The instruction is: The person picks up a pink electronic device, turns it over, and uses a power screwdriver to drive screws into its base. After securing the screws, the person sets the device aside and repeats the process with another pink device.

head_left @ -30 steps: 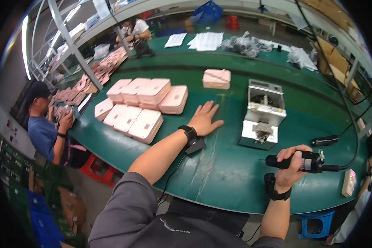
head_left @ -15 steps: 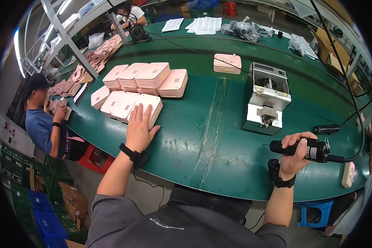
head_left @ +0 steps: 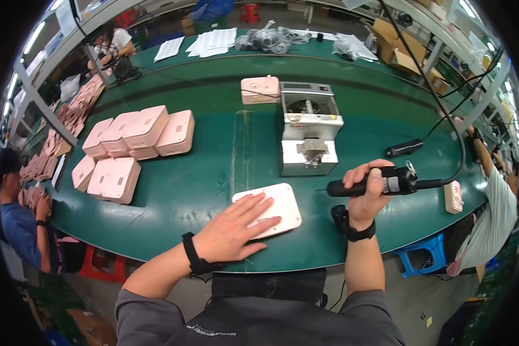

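Right hand point(head_left: 368, 187) clenches a black electric screwdriver point(head_left: 399, 180), long axis crosswise, bit point(head_left: 322, 190) directed left toward the pale-pink casing point(head_left: 282, 205) lying on the green workbench point(head_left: 173, 202) beneath the nearer, unclenched left hand point(head_left: 232, 232).

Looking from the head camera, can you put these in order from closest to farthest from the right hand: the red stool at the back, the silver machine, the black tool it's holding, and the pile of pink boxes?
From the right hand:
1. Black tool: in its grip.
2. Silver machine: ahead, slightly left.
3. Pile of pink boxes: far left.
4. Red stool: beyond the table.
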Motion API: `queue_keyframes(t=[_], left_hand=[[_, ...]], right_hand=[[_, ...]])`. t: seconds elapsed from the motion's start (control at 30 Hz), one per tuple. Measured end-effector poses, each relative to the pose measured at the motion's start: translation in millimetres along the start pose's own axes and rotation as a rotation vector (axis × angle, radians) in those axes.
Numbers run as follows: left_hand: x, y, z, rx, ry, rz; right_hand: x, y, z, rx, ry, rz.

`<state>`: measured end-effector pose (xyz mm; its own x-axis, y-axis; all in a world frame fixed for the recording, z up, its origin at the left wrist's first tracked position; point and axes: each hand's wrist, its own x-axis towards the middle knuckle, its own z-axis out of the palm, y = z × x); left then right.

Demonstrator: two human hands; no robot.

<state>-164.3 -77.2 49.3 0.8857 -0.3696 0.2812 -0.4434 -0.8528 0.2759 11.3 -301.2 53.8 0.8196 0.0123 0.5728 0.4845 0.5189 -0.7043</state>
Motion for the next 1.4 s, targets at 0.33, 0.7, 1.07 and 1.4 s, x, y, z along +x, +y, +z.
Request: queue_keyframes(t=[0.33,0.7,1.07,1.4], left_hand=[[42.2,-12.6,9.3,-0.154,0.068,-0.031],[34.5,-41.3,29.4,-0.47,0.078,-0.167],[28.5,-39.9,31.9,-0.496,0.112,-0.201],[29.1,-44.6,35.9,-0.466,0.129,-0.185]], right_hand=[[5.5,0.8,-10.4,0.005,-0.002,0.034],[55.2,-25.3,31.1,-0.063,-0.081,0.078],[89.1,-16.7,89.8,-0.295,-0.195,0.073],[66.9,-38.0,70.4,-0.257,-0.231,0.097]])
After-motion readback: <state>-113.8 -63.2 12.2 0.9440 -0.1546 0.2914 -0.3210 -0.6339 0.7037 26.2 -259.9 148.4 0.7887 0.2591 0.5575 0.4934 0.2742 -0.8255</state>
